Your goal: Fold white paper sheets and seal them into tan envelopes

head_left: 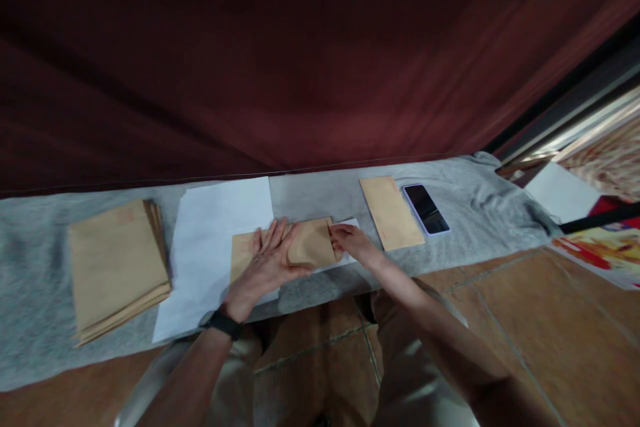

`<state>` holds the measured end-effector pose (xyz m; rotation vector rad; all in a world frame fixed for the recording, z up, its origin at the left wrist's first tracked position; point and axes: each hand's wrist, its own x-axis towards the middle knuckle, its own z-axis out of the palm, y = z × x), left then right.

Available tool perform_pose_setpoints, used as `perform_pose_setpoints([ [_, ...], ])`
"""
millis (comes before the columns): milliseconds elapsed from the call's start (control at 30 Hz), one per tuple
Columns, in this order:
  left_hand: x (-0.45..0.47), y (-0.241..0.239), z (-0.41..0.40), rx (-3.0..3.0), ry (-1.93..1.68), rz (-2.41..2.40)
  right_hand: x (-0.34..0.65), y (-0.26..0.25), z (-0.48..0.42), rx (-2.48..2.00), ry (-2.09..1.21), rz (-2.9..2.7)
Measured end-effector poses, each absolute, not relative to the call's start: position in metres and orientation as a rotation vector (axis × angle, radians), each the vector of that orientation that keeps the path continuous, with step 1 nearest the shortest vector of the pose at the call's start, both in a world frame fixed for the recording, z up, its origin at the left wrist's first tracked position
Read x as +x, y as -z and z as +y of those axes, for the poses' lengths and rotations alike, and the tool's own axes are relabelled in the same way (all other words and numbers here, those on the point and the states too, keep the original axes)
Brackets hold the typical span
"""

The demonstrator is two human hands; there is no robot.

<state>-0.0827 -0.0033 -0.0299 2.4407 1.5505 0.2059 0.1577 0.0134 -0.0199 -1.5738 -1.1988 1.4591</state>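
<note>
A brown paper envelope (313, 243) lies in front of me, pressed down by my left hand (273, 257), which is flat with its fingers spread. At the envelope's right end, my right hand (346, 240) has its fingers curled in at the edge. Its fingertips are partly hidden, so how deep they reach does not show. White paper (350, 259) sticks out under the right hand and along the envelope's near edge. More brown paper (243, 250) shows beneath and left of my left hand.
At the left lies a stack of brown envelopes (117, 267), beside a pile of white sheets (215, 233). Another envelope (393, 213) and a phone (427, 209) lie to the right on the grey cloth (480, 213). A dark red curtain (320, 80) hangs behind.
</note>
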Motion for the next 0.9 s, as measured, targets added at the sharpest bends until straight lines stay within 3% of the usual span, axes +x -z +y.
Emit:
perform_pose_setpoints([
  [900,-0.075,-0.019,-0.008,2.708,-0.362,1.348,0.162,-0.024,0.023,-0.971,-2.194,-0.593],
])
